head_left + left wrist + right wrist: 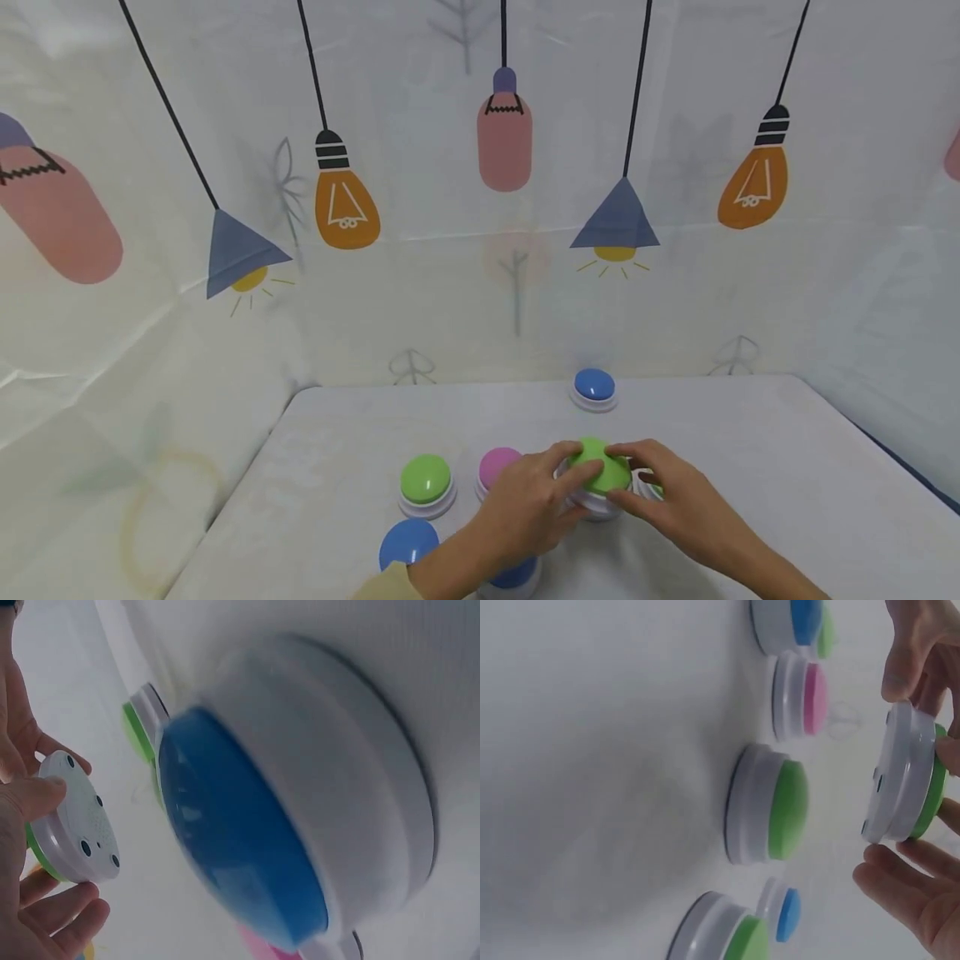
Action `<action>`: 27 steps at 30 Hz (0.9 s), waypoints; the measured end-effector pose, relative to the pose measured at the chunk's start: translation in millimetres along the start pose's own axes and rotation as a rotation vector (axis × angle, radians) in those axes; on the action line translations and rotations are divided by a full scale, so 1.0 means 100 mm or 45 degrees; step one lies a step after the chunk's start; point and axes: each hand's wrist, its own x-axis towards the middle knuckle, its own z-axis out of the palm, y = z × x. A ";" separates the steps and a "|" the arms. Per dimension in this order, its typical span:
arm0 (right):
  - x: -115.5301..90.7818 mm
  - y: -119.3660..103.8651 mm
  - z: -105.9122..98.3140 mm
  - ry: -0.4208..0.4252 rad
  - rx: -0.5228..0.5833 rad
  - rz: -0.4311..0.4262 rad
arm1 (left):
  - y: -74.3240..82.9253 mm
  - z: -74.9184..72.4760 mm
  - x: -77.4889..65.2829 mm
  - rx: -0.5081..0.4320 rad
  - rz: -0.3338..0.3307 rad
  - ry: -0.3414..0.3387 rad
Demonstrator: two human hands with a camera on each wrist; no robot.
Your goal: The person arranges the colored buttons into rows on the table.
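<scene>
Both hands hold one round push button (606, 473), with a green dome and a white base, above the white table. My left hand (528, 500) grips it from the left, its thumb against the base in the left wrist view. From the right, my right hand (678, 500) pinches its edge, fingertips at the dome and base. The underside of the held button (86, 817), with small dark feet, shows in the left wrist view. Beneath it in the right wrist view a green button (787, 810) stands on the table. A pink button (497, 467) is partly hidden behind my left hand.
On the table (360, 425) stand a green button (425, 479) at left, a blue button (408, 542) near my left sleeve, another blue button (517, 575) under my left forearm, and a blue button (595, 385) at the back edge. A printed curtain (420, 308) hangs behind.
</scene>
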 end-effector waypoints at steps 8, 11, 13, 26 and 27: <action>-0.22 0.08 0.03 0.044 0.000 -0.098 | 0.16 0.04 -0.09 0.007 0.060 0.037; -0.28 0.13 0.06 0.050 -0.021 -0.156 | 0.22 0.07 -0.12 -0.001 0.072 0.004; -0.31 0.17 0.07 0.036 -0.036 -0.198 | 0.25 0.08 -0.15 0.003 0.076 -0.018; -0.43 0.37 0.21 -0.095 0.012 -0.314 | 0.36 0.21 -0.26 0.165 0.187 0.032; -0.43 0.37 0.20 -0.123 0.019 -0.290 | 0.36 0.21 -0.26 0.168 0.194 0.015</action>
